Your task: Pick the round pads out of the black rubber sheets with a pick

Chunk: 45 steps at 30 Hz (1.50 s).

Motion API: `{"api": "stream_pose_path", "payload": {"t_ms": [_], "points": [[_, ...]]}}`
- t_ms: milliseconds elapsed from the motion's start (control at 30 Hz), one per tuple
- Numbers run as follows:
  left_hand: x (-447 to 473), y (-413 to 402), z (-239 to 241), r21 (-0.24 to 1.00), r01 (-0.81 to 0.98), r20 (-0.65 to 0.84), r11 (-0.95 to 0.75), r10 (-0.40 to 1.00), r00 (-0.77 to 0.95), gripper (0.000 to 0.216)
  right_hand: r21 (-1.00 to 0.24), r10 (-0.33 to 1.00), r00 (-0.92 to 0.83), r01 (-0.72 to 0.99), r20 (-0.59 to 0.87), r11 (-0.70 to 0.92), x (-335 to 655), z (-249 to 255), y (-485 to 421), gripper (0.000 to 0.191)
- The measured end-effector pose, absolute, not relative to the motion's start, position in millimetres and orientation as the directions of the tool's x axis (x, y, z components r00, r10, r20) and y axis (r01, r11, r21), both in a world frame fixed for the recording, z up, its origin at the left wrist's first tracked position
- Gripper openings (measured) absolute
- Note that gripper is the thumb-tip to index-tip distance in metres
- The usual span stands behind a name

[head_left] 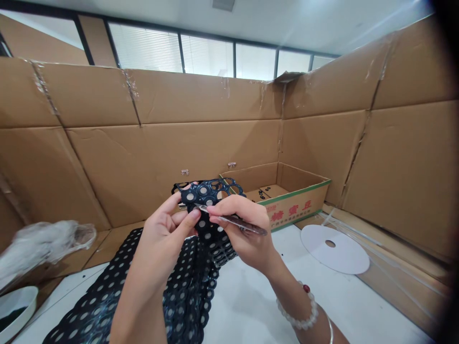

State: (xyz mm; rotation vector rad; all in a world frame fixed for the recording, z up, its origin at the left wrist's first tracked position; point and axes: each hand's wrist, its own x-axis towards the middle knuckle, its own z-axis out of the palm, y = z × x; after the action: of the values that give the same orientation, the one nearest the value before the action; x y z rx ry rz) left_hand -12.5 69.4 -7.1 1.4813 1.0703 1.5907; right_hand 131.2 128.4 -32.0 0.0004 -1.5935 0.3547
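My left hand (pixel 168 229) is closed on the upper edge of a black sheet of joined rings (pixel 215 229) with pale round dots, lifted off the table. In my right hand (pixel 247 224) is a slim tool (pixel 245 223) with a dark handle and a shiny narrow tip, pinched close to that tip. The tip meets the sheet beside my left thumb; whether it is a blade or tweezers I cannot make out. More black dotted sheet (pixel 103 291) drapes over the table under my left forearm. Some rings at the top of the held part are open holes.
An open carton (pixel 297 210) with small black rings inside stands behind my right hand. To the right lies a white disc (pixel 333 248) with a central hole. A white bowl (pixel 21 310) and clear plastic bag (pixel 50 243) are at left. Cardboard walls (pixel 208 143) enclose the table.
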Motion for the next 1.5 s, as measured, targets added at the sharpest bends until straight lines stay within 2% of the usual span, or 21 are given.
{"api": "stream_pose_path", "payload": {"t_ms": [67, 200, 300, 433, 767, 967, 1167, 1300, 1400, 1500], "points": [[-11, 69, -7, 0.909, 0.060, 0.417, -0.413, 0.903, -0.101, 0.047, -0.161, 0.155, -0.063, -0.094, 0.986, 0.983, 130, -33, 127, 0.010], [-7, 71, -11, 0.891, 0.129, 0.449, -0.434, 0.884, -0.129, 0.054, 0.022, -0.009, -0.041, 0.325, 0.999, 0.946, 125, -39, 131, 0.014], [-5, 74, -15, 0.870, 0.239, 0.471, -0.431, 0.870, -0.147, 0.053, 0.091, -0.097, -0.009, 0.426, 0.995, 0.900, 120, -44, 139, 0.014], [-5, 77, -18, 0.868, 0.267, 0.462, -0.418, 0.878, -0.125, 0.051, 0.116, -0.127, 0.000, 0.406, 0.992, 0.907, 116, -48, 148, 0.015], [-6, 86, -24, 0.842, 0.345, 0.464, -0.416, 0.883, -0.069, 0.046, 0.064, -0.048, -0.062, 0.305, 0.997, 0.950, 115, -55, 159, 0.013], [-2, 87, -23, 0.868, 0.263, 0.441, -0.421, 0.898, -0.017, 0.038, 0.026, -0.013, -0.049, 0.275, 0.999, 0.961, 110, -56, 161, 0.017], [-7, 84, -22, 0.923, 0.142, 0.365, -0.357, 0.930, -0.036, 0.051, 0.052, -0.045, -0.039, 0.180, 0.998, 0.982, 117, -50, 160, 0.015], [-10, 84, -21, 0.915, 0.194, 0.365, -0.353, 0.930, -0.033, 0.034, 0.058, -0.052, -0.047, 0.123, 0.998, 0.991, 123, -50, 159, 0.019], [-11, 82, -20, 0.901, 0.264, 0.359, -0.343, 0.933, -0.013, 0.019, 0.005, -0.004, -0.021, 0.066, 1.000, 0.998, 127, -49, 157, 0.024], [-8, 78, -20, 0.874, 0.342, 0.366, -0.344, 0.930, 0.000, 0.015, -0.178, 0.179, 0.099, -0.023, 0.979, 0.984, 132, -45, 154, 0.021]]}}
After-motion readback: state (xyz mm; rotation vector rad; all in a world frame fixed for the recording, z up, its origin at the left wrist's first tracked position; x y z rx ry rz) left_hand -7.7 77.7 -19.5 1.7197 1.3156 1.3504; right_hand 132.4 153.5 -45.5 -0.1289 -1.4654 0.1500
